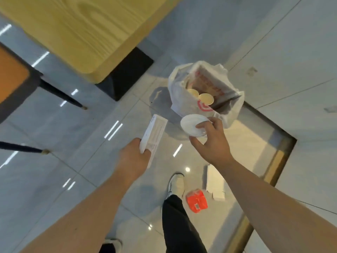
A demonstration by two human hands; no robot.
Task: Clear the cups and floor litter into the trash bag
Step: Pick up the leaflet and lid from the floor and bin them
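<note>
A white plastic trash bag [177,88] stands open on the tiled floor, with two paper cups [199,96] and a red-and-white carton inside. My right hand [212,141] pinches a white cup lid [192,126] just in front of the bag's mouth. My left hand [132,157] grips a long white flat box [155,135] that points toward the bag. On the floor near my feet lie an orange packet [197,200] and a white folded paper piece [215,181].
A light wooden table [82,31] on a black base [125,77] stands to the upper left. An orange-seated chair [11,73] with dark legs is at the left. A brass-edged floor strip [279,161] runs at the right. My white shoe [176,183] is below.
</note>
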